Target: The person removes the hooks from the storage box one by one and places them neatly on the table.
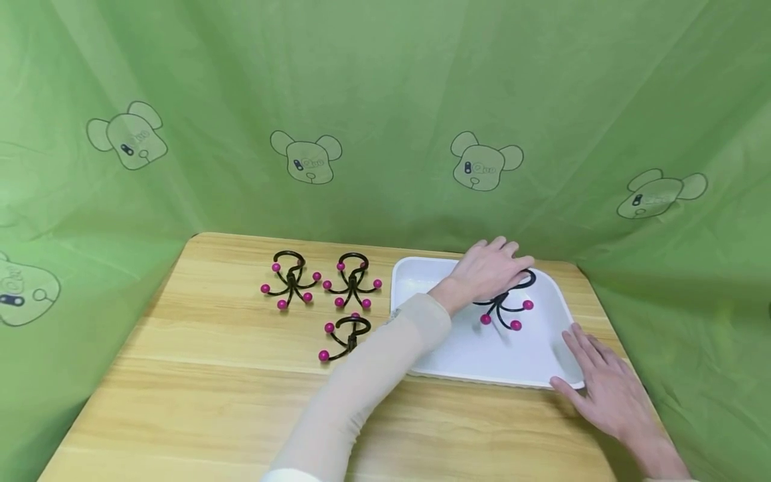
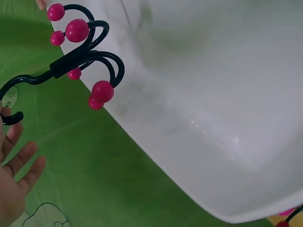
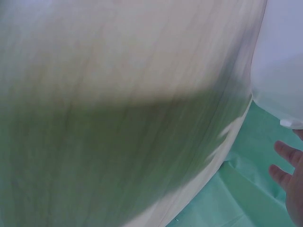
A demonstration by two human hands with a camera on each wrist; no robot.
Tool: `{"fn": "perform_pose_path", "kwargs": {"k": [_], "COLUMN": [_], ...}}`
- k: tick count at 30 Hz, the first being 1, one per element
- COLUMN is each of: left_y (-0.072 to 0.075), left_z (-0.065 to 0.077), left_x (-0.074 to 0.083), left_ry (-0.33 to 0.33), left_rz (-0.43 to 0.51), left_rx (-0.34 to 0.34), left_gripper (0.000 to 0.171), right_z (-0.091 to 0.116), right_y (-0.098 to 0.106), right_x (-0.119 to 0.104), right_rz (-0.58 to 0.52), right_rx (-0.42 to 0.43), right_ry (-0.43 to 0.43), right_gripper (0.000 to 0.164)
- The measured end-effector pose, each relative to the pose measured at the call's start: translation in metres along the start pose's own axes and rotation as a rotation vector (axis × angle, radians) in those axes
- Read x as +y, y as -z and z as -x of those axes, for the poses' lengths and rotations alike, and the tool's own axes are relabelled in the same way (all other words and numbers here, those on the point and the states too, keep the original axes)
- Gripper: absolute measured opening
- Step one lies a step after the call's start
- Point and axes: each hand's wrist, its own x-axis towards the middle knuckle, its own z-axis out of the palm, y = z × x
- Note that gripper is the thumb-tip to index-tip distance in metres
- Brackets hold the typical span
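My left hand [image 1: 489, 269] grips a black multi-prong hanging hook [image 1: 498, 301] by its curved top. Its pink ball tips point down over the white tray [image 1: 421, 266]. In the left wrist view, the hook [image 2: 66, 64] tilts beside the tray wall, and several fingers of that hand [image 2: 16, 175] spread away from it. At the tray's near right corner, my right hand [image 1: 611, 395] rests with straight fingers along the rim. The right wrist view catches only part of this hand [image 3: 296, 177], by the tray's corner [image 3: 279, 94].
Three similar hooks stand left of the tray: one at far left [image 1: 292, 281], one beside it [image 1: 353, 284] and one nearer [image 1: 352, 341], partly hidden by my left sleeve [image 1: 367, 381]. Green cloth [image 1: 391, 80] with mouse-head drawings hangs around the wooden table [image 1: 199, 395].
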Motion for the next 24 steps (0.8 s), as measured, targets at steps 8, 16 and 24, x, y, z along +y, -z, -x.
{"fn": "perform_pose_path", "kwargs": {"k": [8,16,24], "left_y": [0.022,0.035,0.052], "left_z": [0.01,0.018,0.028], "left_x": [-0.004,-0.012,-0.02], "left_ry": [-0.007,-0.011,-0.007], "left_rz": [0.004,0.007,-0.012], "left_rx": [-0.002,0.024,0.079], "left_gripper": [0.044,0.042,0.039], "right_z": [0.0,0.001,0.0], "right_y": [0.0,0.0,-0.001], "right_x": [-0.001,0.001,0.001], "right_rz": [-0.008,-0.005,0.001], "right_rx": [-0.007,0.001,0.0], "right_ry": [0.0,0.0,-0.002], "right_gripper": [0.093,0.094,0.095]}}
